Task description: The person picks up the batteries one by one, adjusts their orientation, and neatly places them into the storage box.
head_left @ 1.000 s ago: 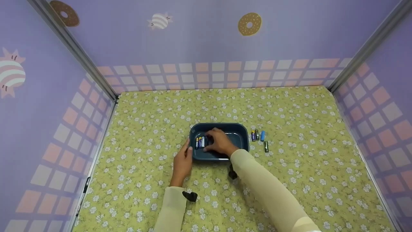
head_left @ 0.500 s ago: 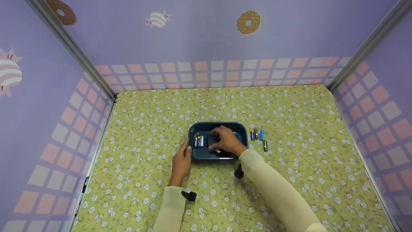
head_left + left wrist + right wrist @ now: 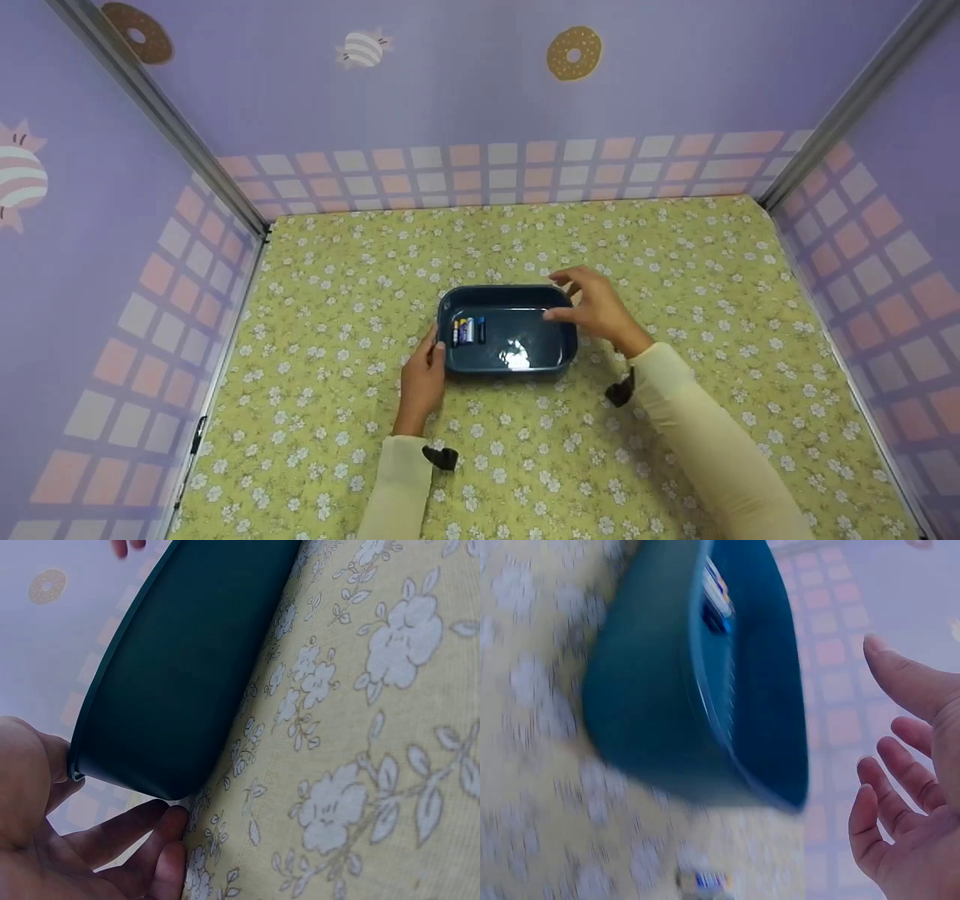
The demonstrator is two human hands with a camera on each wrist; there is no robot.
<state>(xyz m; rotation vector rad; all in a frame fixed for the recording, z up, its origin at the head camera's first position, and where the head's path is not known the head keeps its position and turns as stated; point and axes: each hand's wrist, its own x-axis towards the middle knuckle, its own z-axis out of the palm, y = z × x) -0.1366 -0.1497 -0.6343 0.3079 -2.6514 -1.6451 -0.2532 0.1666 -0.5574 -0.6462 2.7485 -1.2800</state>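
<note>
A dark teal plastic tub [image 3: 525,367] sits on the flowered cloth. Several batteries [image 3: 469,331] lie side by side in its left end. My left hand [image 3: 424,381] rests against the tub's left end, and in the left wrist view its thumb is at the rim while relaxed fingers [image 3: 120,840] lie low by the wall. Over the tub's right rim is my right hand [image 3: 600,309], thumb and fingers spread, holding nothing. In the right wrist view a loose battery [image 3: 705,881] shows blurred on the cloth outside the tub; in the head view the right hand hides that spot.
The yellow flowered cloth [image 3: 360,285] covers the table. Purple walls [image 3: 465,82] with printed sweets and checks stand at the back and on both sides, with metal posts [image 3: 847,97] in the corners.
My right hand has lifted out of the tub and moved right, over its right rim. A dark battery now shows uncovered beside the others inside. The left hand has stayed at the left end.
</note>
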